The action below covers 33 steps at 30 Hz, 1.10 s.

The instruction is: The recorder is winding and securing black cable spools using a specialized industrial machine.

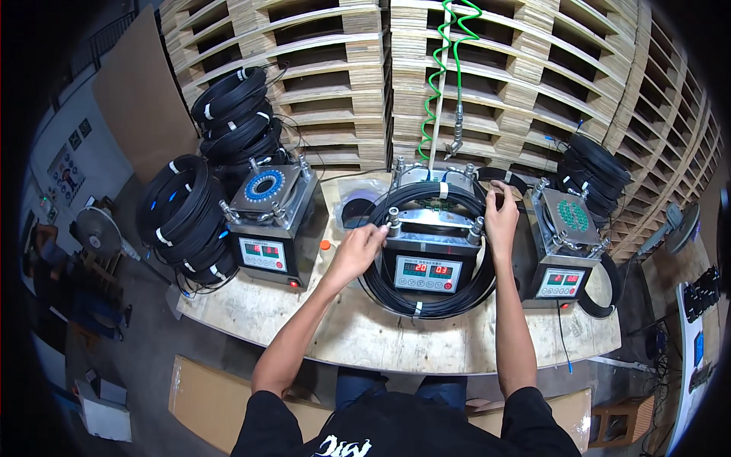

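A large round coil of thin black cable (pixel 457 306) stands around the front of a grey box-shaped metal machine (pixel 403 250) in the middle of a pale plywood table (pixel 335 335). Its many turns lie close together, bound by a white tie (pixel 444 190) at the top and another at the bottom. Framed inside the ring, a white control panel (pixel 428 274) carries lit red digits, a row of round buttons and fine print. White lettering also marks the black short-sleeved shirt (pixel 411 426).

The left hand (pixel 356 253) reaches in at the coil's upper left, fingers bunched narrowly beside a silver metal post (pixel 394 221); whether they grip cable or post I cannot tell. The right hand (pixel 501 221) is raised at the coil's upper right, fingers bent with a small gap to the thumb; its hold cannot be made out either. Both bare forearms stretch forward from the lower edge.

Similar machines flank this one, bearing a blue toothed ring (pixel 266 186) on the left and a green perforated disc (pixel 572 215) on the right. Behind rise stacked wooden pallets (pixel 320 91).
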Each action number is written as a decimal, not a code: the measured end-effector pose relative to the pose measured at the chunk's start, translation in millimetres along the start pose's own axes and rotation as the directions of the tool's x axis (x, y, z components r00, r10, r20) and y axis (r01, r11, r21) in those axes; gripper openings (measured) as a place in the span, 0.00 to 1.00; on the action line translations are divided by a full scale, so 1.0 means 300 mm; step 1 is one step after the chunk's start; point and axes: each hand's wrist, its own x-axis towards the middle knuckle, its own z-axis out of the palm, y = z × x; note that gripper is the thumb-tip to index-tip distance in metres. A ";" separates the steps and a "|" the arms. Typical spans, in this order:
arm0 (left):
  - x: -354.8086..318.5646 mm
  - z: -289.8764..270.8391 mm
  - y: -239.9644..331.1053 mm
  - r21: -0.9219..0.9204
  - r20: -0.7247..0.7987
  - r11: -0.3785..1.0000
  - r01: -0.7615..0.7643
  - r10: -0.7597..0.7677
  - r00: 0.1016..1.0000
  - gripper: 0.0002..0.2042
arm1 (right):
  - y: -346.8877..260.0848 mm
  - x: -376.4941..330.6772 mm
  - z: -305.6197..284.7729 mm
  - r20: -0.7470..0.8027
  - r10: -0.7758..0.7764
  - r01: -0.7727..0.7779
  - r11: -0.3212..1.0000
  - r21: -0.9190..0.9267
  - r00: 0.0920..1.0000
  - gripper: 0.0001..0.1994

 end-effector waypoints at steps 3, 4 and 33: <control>0.009 0.068 0.058 -0.294 0.224 0.930 0.223 -0.160 0.961 0.28 | -0.014 0.006 -0.008 -0.002 0.045 -0.045 0.999 0.003 0.999 0.13; 0.018 0.103 0.079 -0.323 0.206 0.918 0.229 -0.168 0.964 0.28 | -0.014 0.005 -0.011 0.005 0.088 -0.089 0.996 0.013 0.996 0.12; 0.047 0.130 0.026 0.412 -0.348 0.900 -0.143 0.300 0.888 0.39 | -0.057 -0.267 -0.183 0.026 0.157 -0.158 0.986 0.050 0.987 0.15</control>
